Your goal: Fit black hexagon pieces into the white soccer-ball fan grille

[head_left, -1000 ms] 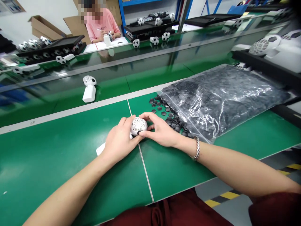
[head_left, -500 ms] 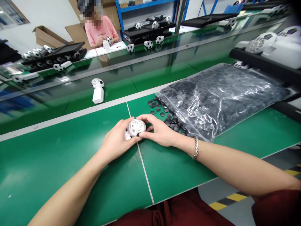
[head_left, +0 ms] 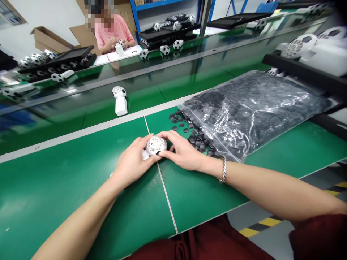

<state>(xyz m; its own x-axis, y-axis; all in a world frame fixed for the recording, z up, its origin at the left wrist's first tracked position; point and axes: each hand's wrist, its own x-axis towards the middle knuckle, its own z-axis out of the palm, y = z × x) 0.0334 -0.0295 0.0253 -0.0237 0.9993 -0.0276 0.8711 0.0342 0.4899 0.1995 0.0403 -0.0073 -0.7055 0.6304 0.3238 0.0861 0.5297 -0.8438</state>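
Left hand (head_left: 132,162) cups the near-left side of a small white fan head (head_left: 156,145), fingers curled around its latticed dome and holding it just above the green desk (head_left: 67,187); a bit of the fan's white body shows under the palm. Right hand (head_left: 184,153) meets it from the other side, thumb and fingertips pinched on the dome's edge, so both hands grip the same piece directly over the pale seam in the desk. A silver bracelet (head_left: 223,169) sits on the right wrist.

Beyond the left hand, on the glossy conveyor belt (head_left: 81,108), a finished white fan (head_left: 120,100) with a football-patterned head lies alone. Just past the right hand's fingers, loose black hexagonal pieces (head_left: 189,130) are scattered on the desk, spilling from the mouth of a clear plastic bag (head_left: 252,108) full of the same pieces, which stretches away to the right. Far across the belt, a person in a pink shirt (head_left: 114,30) works at another station.
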